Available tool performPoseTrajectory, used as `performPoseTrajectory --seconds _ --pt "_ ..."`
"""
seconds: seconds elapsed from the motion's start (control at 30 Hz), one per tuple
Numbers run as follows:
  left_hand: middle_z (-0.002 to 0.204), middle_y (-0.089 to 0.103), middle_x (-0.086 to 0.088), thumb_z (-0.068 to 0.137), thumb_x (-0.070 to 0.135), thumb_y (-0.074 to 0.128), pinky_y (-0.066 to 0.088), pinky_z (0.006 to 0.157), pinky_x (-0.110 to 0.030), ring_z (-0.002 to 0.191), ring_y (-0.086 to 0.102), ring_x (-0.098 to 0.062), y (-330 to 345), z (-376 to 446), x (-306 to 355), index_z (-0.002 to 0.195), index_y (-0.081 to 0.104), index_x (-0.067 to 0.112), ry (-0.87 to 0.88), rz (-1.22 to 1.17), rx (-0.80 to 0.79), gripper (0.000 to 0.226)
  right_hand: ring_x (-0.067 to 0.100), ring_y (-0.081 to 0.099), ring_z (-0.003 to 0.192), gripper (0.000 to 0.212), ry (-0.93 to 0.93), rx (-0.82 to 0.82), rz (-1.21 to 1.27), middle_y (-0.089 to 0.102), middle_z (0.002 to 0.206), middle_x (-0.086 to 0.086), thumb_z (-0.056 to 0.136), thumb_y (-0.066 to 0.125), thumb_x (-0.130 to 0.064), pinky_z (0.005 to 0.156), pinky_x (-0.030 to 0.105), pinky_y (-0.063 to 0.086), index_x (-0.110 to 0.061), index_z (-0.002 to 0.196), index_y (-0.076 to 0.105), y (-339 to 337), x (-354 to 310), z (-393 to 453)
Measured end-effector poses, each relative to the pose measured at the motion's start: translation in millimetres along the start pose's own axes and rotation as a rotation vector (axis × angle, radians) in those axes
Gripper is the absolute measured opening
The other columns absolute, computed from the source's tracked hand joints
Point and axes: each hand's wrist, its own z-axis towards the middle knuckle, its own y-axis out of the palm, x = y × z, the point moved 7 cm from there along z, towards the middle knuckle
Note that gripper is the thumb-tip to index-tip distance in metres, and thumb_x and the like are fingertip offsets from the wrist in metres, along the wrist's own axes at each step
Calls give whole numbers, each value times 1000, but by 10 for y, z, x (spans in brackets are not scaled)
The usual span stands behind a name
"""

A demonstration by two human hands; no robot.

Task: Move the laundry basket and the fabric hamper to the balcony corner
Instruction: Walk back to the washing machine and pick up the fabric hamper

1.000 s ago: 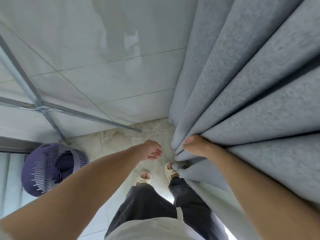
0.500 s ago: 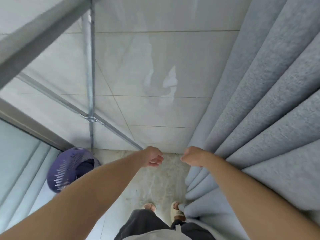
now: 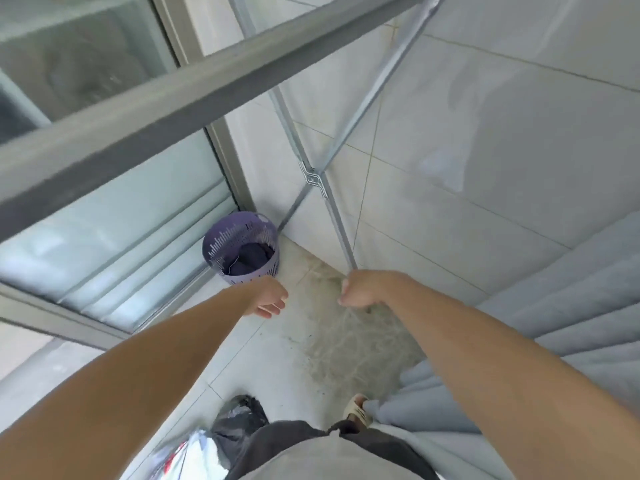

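Observation:
A purple slotted laundry basket (image 3: 242,248) stands on the floor in the corner where the glass door meets the tiled wall, with dark clothes inside. My left hand (image 3: 268,297) hangs just in front of it, fingers loosely curled, holding nothing. My right hand (image 3: 360,289) is held out beside it, curled into a loose fist with nothing in it, clear of the grey curtain (image 3: 561,327). No fabric hamper is in view.
A metal drying-rack frame (image 3: 313,178) crosses in front of the wall, with a thick bar (image 3: 173,95) overhead. Glass sliding door (image 3: 114,216) at left. A black bag with white and red contents (image 3: 221,434) lies by my feet. Stained floor tiles (image 3: 332,341) lie ahead.
My right hand has let go of the curtain fold and moved left. The view has swung left and up, bringing the basket in the corner toward the middle.

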Motion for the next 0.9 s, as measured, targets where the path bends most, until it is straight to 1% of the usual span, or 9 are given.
performPoseTrajectory --seconds 0.07,0.13,0.23,0.33,0.47,0.57,0.63,0.77,0.9 --pt "133 60 -14 105 13 36 54 88 -33 117 61 -25 -153 -168 -242 137 49 4 -2 -21 46 36 30 63 108 41 -48 33 -65 58 129 12 99 47 -22 90 37 54 -7 137 48 -108 -323 -30" --pt "135 59 -14 105 13 38 56 75 -26 119 61 -24 -281 -304 -525 137 48 3 6 -74 55 35 30 62 107 34 -81 80 -116 57 126 13 98 47 -25 81 32 52 -11 130 49 -178 -635 -45" --pt "129 63 -13 103 16 44 56 70 -25 104 66 -22 -487 -532 -1122 136 51 4 -8 -141 97 36 31 59 114 43 -172 163 -237 57 131 15 96 50 -24 86 34 48 -8 136 50 -57 -1239 7" --pt "125 65 -12 102 15 45 55 73 -28 93 64 -19 -635 -753 -1737 134 53 3 -92 -208 181 35 33 61 113 35 -305 95 -366 65 123 15 92 59 -25 84 37 47 -9 122 64 339 -1878 -36" --pt "122 67 -14 102 15 45 56 69 -28 89 65 -21 -732 -1021 -2404 128 57 4 -180 -384 305 31 34 61 111 34 -514 4 -574 64 121 14 93 58 -23 90 38 48 -7 122 63 807 -2692 -175" --pt "121 68 -14 102 17 46 54 61 -25 89 66 -21 -678 -1228 -2752 125 59 4 -239 -544 387 29 29 54 92 16 -645 -39 -764 56 96 10 98 45 -21 83 36 47 -7 95 53 1061 -3087 -306" --pt "121 68 -14 102 15 44 57 69 -28 97 68 -23 -572 -1375 -2951 124 60 5 -286 -653 432 29 26 50 84 16 -695 -58 -859 48 83 4 99 43 -21 81 35 46 -8 90 46 1213 -3247 -371" --pt "122 67 -17 102 14 44 54 90 -37 108 66 -29 -216 -1610 -3295 125 58 0 -391 -847 490 31 29 55 117 39 -713 -165 -1044 54 131 10 100 44 -26 101 42 47 -6 133 51 1522 -3293 -398" --pt "118 66 -14 100 18 48 52 87 -35 103 64 -26 239 -1880 -3528 123 58 1 -482 -995 531 30 29 59 110 32 -756 -216 -1205 58 125 10 98 45 -22 95 37 49 -6 125 54 1783 -3317 -358"
